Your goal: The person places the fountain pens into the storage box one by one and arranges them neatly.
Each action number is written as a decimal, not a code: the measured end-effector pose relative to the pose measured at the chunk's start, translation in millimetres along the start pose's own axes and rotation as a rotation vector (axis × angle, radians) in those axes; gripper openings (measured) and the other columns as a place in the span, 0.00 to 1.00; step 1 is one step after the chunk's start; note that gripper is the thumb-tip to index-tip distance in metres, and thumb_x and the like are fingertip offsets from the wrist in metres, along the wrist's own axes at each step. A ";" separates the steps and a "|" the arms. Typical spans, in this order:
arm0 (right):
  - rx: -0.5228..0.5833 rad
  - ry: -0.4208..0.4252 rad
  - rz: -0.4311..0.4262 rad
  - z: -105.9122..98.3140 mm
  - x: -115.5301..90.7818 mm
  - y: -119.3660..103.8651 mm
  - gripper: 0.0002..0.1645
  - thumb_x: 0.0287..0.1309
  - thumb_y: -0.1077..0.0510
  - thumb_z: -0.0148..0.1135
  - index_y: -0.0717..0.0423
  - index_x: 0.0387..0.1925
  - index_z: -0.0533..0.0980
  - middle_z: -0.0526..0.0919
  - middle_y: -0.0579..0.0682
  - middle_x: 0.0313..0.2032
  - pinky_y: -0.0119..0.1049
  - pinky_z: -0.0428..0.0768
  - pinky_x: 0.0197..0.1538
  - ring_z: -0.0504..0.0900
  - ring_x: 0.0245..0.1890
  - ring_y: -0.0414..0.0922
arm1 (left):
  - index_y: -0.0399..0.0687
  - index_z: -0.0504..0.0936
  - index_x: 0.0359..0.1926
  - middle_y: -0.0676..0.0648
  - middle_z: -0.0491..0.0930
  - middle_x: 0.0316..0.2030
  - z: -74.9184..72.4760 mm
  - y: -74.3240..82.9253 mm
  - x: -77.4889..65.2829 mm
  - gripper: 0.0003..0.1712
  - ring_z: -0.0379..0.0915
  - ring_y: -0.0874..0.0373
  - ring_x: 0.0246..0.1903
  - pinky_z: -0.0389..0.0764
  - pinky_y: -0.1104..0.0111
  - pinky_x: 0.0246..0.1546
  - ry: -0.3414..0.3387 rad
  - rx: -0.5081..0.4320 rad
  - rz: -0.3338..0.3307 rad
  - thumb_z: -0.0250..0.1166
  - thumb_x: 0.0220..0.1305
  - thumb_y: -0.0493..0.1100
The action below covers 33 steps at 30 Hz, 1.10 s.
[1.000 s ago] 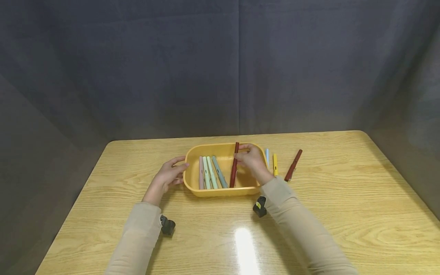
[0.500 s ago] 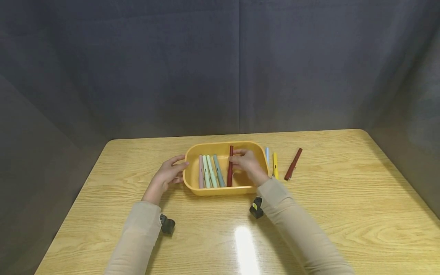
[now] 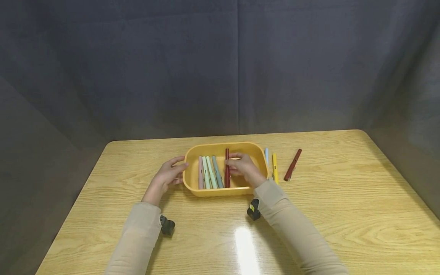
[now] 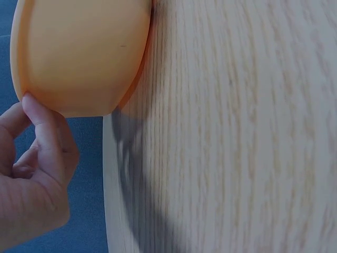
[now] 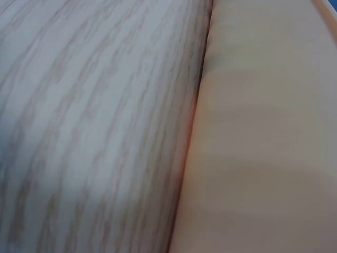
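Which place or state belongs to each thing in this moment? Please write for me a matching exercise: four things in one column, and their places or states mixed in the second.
Things
1. pink pen
2. yellow pen
3. left hand
4. right hand

Places or states
A. holding a dark red pen
B. on the table, right of the tub
C. inside the tub, leftmost of the pens there
D. at the tub's left end, touching it

Right pairs: 1-C, 2-B, 3-D, 4-A
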State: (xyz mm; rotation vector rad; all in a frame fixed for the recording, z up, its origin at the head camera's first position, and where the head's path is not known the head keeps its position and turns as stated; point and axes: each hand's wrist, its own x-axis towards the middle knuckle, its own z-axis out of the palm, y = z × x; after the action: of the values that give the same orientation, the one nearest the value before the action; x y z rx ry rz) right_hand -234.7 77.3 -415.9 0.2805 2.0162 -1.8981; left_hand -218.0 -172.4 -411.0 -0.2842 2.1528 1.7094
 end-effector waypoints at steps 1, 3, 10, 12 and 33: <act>0.000 -0.002 -0.001 -0.1 -0.1 0.4 0.23 0.63 0.64 0.57 0.67 0.59 0.67 0.76 0.47 0.31 0.31 0.83 0.42 0.77 0.29 0.37 | 0.50 0.60 0.71 0.47 0.75 0.41 0.1 -0.1 0.1 0.31 0.76 0.67 0.28 0.79 0.81 0.26 0.000 -0.001 0.000 0.56 0.70 0.45; 0.000 -0.010 -0.007 -0.4 -0.4 0.9 0.23 0.63 0.64 0.58 0.67 0.58 0.67 0.77 0.47 0.31 0.32 0.83 0.43 0.78 0.29 0.37 | 0.50 0.60 0.71 0.47 0.75 0.41 0.2 -0.2 0.4 0.31 0.76 0.66 0.28 0.79 0.81 0.26 0.000 -0.004 -0.001 0.56 0.70 0.45; -0.026 -0.028 0.001 1.1 2.5 1.9 0.24 0.62 0.66 0.58 0.69 0.58 0.67 0.79 0.49 0.35 0.42 0.80 0.57 0.80 0.32 0.39 | 0.50 0.60 0.71 0.48 0.74 0.40 0.0 -0.6 0.9 0.30 0.75 0.67 0.27 0.78 0.81 0.25 0.000 0.001 -0.003 0.56 0.70 0.45; -0.025 -0.026 0.014 1.5 3.9 2.5 0.24 0.61 0.67 0.58 0.69 0.58 0.67 0.79 0.49 0.35 0.43 0.80 0.58 0.80 0.32 0.39 | 0.50 0.61 0.71 0.48 0.74 0.40 0.1 -0.5 0.9 0.30 0.75 0.67 0.27 0.79 0.81 0.25 0.001 -0.001 -0.005 0.56 0.70 0.45; -0.048 -0.146 -0.020 -15.1 88.7 66.0 0.23 0.47 0.66 0.71 0.62 0.47 0.75 0.86 0.55 0.37 0.37 0.85 0.42 0.86 0.35 0.45 | 0.50 0.61 0.71 0.47 0.75 0.41 -0.8 -1.7 3.0 0.30 0.76 0.66 0.28 0.79 0.81 0.26 -0.003 -0.001 0.001 0.56 0.70 0.45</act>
State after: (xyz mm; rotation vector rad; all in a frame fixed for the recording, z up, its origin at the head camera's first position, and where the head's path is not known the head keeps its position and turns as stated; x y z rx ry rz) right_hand -292.7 88.9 -510.5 0.1063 1.9713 -1.8222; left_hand -220.3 -173.4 -413.6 -0.2807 2.1505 1.7111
